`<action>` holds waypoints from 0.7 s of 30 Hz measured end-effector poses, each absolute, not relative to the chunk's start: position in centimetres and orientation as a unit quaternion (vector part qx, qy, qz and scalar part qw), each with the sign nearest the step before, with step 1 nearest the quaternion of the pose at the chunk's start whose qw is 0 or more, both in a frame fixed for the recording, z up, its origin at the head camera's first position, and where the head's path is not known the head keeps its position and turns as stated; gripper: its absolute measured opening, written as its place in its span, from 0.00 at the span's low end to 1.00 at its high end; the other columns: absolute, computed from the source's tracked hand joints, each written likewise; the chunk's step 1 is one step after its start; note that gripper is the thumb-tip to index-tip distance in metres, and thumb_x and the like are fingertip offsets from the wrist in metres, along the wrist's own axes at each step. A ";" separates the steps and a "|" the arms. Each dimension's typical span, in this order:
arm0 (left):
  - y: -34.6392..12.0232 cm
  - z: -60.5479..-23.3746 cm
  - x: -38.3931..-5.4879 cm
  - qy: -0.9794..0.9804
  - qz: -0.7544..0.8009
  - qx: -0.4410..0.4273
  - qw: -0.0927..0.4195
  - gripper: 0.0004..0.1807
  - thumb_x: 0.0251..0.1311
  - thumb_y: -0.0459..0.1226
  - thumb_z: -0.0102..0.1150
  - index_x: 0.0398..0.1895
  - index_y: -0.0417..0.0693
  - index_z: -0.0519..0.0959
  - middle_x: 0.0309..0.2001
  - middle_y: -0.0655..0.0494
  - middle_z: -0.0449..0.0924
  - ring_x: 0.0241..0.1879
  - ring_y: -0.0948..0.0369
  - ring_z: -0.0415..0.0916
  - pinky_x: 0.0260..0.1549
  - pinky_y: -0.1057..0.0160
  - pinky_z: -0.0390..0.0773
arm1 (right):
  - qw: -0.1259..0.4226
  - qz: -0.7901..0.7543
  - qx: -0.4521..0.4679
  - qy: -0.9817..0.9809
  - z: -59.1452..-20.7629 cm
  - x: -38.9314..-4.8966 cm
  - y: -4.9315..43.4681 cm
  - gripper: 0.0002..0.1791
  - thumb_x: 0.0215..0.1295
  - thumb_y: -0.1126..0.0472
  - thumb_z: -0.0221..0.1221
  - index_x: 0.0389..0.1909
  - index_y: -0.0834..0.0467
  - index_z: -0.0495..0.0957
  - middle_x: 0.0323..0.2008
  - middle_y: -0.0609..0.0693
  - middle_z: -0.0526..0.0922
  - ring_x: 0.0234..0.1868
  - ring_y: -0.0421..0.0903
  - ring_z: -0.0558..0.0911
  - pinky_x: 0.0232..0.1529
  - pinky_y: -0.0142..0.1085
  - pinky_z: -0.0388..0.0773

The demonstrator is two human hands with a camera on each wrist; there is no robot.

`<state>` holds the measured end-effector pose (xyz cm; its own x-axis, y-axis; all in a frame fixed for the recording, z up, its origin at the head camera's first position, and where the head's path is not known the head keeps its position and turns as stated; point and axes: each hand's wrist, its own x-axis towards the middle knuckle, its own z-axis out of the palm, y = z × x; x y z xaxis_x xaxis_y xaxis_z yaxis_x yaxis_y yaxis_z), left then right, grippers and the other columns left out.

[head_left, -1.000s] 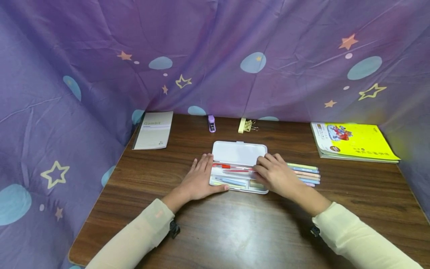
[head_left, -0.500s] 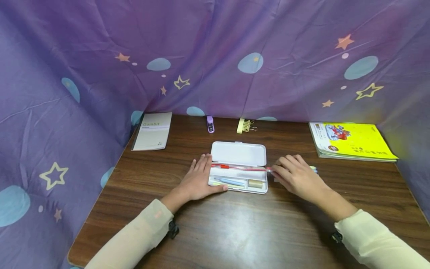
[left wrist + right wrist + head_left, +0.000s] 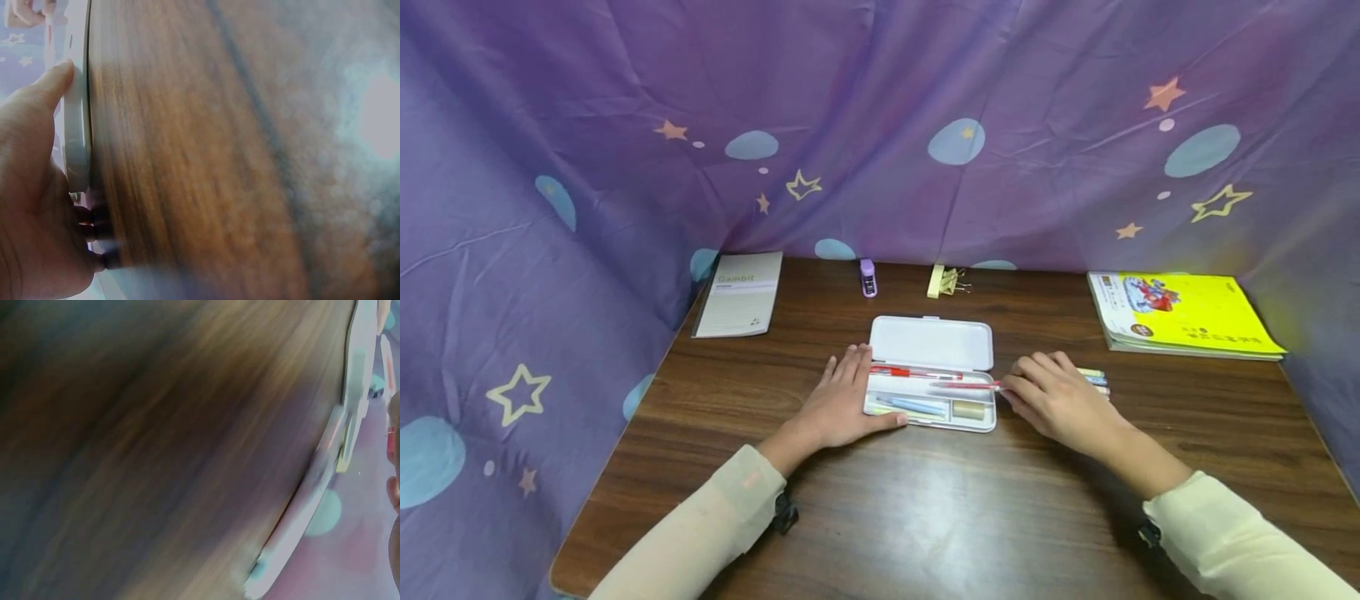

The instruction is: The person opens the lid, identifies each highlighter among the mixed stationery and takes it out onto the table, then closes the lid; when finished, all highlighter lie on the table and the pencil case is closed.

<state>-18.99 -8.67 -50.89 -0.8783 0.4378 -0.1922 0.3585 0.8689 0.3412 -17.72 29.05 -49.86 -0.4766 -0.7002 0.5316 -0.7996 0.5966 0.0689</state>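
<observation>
A white pencil case (image 3: pixel 932 343) lies with its lid raised in the middle of the table. My left hand (image 3: pixel 842 400) rests against its left end, fingers straight, thumb along the front wall, as the left wrist view also shows. Beyond the right end, my right hand (image 3: pixel 1048 398) pinches a red pen (image 3: pixel 973 386) by one end, its other end pointing left over the case. Another red pen (image 3: pixel 910 372) lies inside near the hinge. The front compartment holds pale blue and yellow-green pens (image 3: pixel 913 407); a small tan block (image 3: pixel 967 410) sits beside them.
Several pastel pens (image 3: pixel 1093 379) lie partly hidden behind the right hand. Along the back stand a grey notebook (image 3: pixel 745 296), a purple stapler (image 3: pixel 868 277), yellow binder clips (image 3: pixel 949 282) and yellow books (image 3: pixel 1195 312). A purple curtain (image 3: pixel 880 125) encloses the table.
My right hand has moved from over the case's right end to beyond it, still holding the red pen. The pen has since come slightly toward the front. My left hand stays in place.
</observation>
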 end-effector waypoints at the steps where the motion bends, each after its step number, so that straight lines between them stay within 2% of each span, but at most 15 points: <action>1: -8.7 -50.9 -19.0 0.957 0.150 0.208 0.133 0.72 0.67 0.80 0.50 0.92 0.41 0.35 0.93 0.42 0.35 0.93 0.46 0.33 0.91 0.43 0.35 | 0.259 0.093 0.442 -0.854 -49.9 -17.8 28.6 0.20 0.87 0.53 0.53 0.48 0.63 0.88 0.41 0.52 0.83 0.43 0.54 0.82 0.41 0.50 0.77; 5: -8.7 -51.0 -19.0 0.957 0.150 0.207 0.134 0.72 0.67 0.81 0.50 0.92 0.41 0.34 0.93 0.42 0.35 0.93 0.47 0.32 0.91 0.44 0.35 | 0.245 0.082 0.446 -0.857 -50.0 -18.3 26.9 0.12 0.74 0.57 0.67 0.47 0.62 0.89 0.42 0.52 0.84 0.44 0.53 0.82 0.43 0.50 0.79; 9: -8.8 -51.0 -19.0 0.957 0.152 0.206 0.137 0.72 0.66 0.81 0.50 0.92 0.41 0.33 0.93 0.42 0.34 0.93 0.47 0.31 0.91 0.44 0.34 | 0.235 0.067 0.442 -0.863 -50.3 -18.7 25.1 0.13 0.63 0.60 0.76 0.47 0.60 0.89 0.41 0.51 0.83 0.43 0.52 0.82 0.42 0.49 0.78; 15: -8.9 -50.9 -19.1 0.956 0.158 0.208 0.133 0.71 0.67 0.79 0.52 0.92 0.40 0.36 0.93 0.42 0.36 0.93 0.46 0.33 0.91 0.43 0.35 | 0.217 0.062 0.423 -0.878 -50.7 -19.6 22.6 0.10 0.69 0.56 0.76 0.45 0.55 0.89 0.40 0.47 0.81 0.41 0.50 0.80 0.40 0.46 0.73; 21: -8.8 -51.0 -19.1 0.957 0.155 0.207 0.131 0.71 0.67 0.80 0.51 0.92 0.41 0.35 0.93 0.42 0.36 0.93 0.47 0.33 0.91 0.44 0.36 | 0.186 0.061 0.402 -0.895 -50.8 -20.7 20.7 0.05 0.72 0.57 0.73 0.43 0.53 0.89 0.41 0.47 0.81 0.43 0.51 0.80 0.42 0.47 0.76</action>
<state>-19.07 -8.83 -51.01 -0.8797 0.4375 -0.1863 0.3561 0.8658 0.3515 -20.66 20.69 -50.78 -0.6084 -0.6958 0.3817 -0.7411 0.6701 0.0403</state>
